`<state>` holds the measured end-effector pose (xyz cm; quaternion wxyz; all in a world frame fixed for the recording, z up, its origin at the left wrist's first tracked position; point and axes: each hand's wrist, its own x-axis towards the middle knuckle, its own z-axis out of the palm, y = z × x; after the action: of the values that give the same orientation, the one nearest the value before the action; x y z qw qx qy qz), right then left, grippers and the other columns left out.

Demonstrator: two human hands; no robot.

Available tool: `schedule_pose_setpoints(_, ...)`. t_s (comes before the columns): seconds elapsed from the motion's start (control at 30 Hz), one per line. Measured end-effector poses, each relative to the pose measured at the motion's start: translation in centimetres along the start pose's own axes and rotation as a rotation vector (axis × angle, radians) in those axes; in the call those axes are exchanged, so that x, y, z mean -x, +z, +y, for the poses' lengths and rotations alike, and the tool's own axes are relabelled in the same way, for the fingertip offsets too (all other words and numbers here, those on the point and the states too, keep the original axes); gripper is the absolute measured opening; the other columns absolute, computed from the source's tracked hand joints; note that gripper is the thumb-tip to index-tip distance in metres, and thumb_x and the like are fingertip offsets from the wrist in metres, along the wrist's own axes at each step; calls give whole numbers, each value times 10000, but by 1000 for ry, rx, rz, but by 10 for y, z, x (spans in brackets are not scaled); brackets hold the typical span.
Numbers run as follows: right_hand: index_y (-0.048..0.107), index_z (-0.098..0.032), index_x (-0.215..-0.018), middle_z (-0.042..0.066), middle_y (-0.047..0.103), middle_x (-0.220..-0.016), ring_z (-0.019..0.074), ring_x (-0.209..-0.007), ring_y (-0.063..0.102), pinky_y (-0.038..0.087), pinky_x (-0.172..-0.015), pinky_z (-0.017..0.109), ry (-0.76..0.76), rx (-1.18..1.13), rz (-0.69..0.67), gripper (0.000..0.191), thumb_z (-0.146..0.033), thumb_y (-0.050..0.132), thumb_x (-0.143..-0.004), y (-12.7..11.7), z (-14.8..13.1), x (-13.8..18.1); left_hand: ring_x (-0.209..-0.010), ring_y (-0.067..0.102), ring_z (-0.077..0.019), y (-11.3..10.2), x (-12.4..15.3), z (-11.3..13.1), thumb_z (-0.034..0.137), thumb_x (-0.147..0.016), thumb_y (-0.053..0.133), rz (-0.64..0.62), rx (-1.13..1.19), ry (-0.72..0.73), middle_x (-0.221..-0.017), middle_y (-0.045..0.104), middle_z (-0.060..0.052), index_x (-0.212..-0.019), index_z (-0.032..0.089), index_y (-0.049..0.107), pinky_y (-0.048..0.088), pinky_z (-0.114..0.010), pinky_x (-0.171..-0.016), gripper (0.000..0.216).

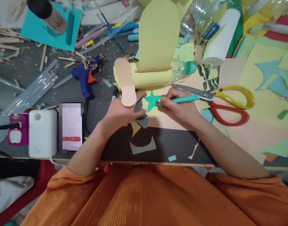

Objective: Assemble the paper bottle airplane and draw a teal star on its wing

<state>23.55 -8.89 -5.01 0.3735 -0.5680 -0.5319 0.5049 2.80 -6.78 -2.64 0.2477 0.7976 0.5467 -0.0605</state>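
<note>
A craft model lies before me: a clear plastic bottle (181, 69) with a teal cap, wrapped in yellow paper, with a long yellow paper wing (158, 34) pointing away. A peach paper strip (126, 80) lies across its left end, over part of my left hand. On the nearer yellow flap is a green star (152, 101). My left hand (121, 111) rests at this flap's left edge, thumb and forefinger apart; its other fingers are hidden. My right hand (179, 105) grips a teal marker pen (186, 99), its tip at the star's right side.
Large scissors (211, 95) with yellow and red handles lie just right of my right hand. To the left are a blue glue gun (84, 80), a phone (72, 125), a white power bank (43, 133) and glue sticks (28, 91). Paper scraps (142, 145) lie near the table edge.
</note>
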Motion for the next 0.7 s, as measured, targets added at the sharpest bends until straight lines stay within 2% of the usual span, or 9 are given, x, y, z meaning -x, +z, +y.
schedule_pose_setpoints(0.2, 411, -219, -544, -47, 431, -538, 102, -567, 371, 288, -538, 271, 12, 53, -12, 291, -194, 624, -740, -2, 1, -1, -1044, 654, -208, 1, 0, 0, 480, -908, 572, 7, -11, 0, -1170, 696, -14, -1411, 311, 540, 470, -271, -849, 532)
schedule_pose_setpoints(0.33, 447, -219, -557, -36, 480, -558, 109, -563, 423, 332, -536, 275, 12, -46, -8, 291, -258, 641, -770, -3, 3, -1, -1035, 653, -209, 0, 0, 1, 479, -913, 571, 7, -20, 4, -1141, 702, -25, -1409, 295, 543, 470, -275, -836, 530)
schedule_pose_setpoints(0.47, 449, -219, -569, -30, 496, -580, 115, -586, 428, 350, -563, 282, 0, -19, 15, 314, -288, 663, -787, -2, 2, -1, -1021, 652, -205, -1, 0, 2, 462, -912, 579, -1, -18, -3, -1146, 698, -26, -1411, 302, 544, 473, -273, -837, 525)
schedule_pose_setpoints(0.7, 405, -221, -538, -41, 433, -542, 112, -587, 365, 298, -553, 276, -2, 79, 14, 298, -189, 619, -742, -2, -2, -2, -1032, 646, -203, 0, 1, 0, 476, -904, 573, 14, 2, 1, -1141, 701, -18, -1411, 309, 539, 470, -272, -882, 535)
